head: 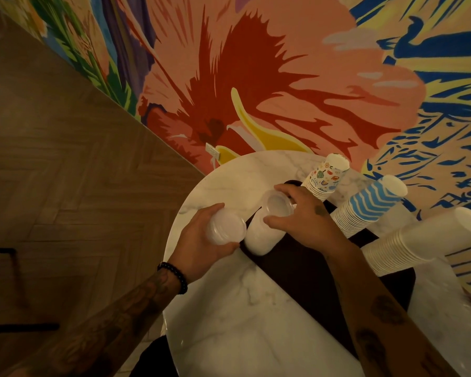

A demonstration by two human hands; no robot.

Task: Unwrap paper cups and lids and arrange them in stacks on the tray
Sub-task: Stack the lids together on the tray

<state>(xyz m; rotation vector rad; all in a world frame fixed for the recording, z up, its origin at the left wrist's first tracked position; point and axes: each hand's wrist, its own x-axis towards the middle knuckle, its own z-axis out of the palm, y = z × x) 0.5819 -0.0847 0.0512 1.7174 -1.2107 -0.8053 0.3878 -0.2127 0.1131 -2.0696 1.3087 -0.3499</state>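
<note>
The left hand (201,240) curls round a short bunch of clear lids (226,227), thumb on the near side and fingers on the far side, holding them just off the tray's left edge, above the bench (229,322). A dark bead bracelet (174,276) circles that wrist. The right hand (307,213) grips the top of a tall lid stack (264,236) from above, thumb and fingers spread round the rim. This stack stands at the left edge of the dark tray (297,270), just beside the bunch in the left hand.

Three stacks of upturned cups line the tray's far side: patterned cups (325,176) at the far corner, then blue wavy cups (370,202), then plain white cups (419,238). The tray sits on the bench's right part. Behind the bench is a painted wall (256,63), and wooden floor (65,159) lies to the left.
</note>
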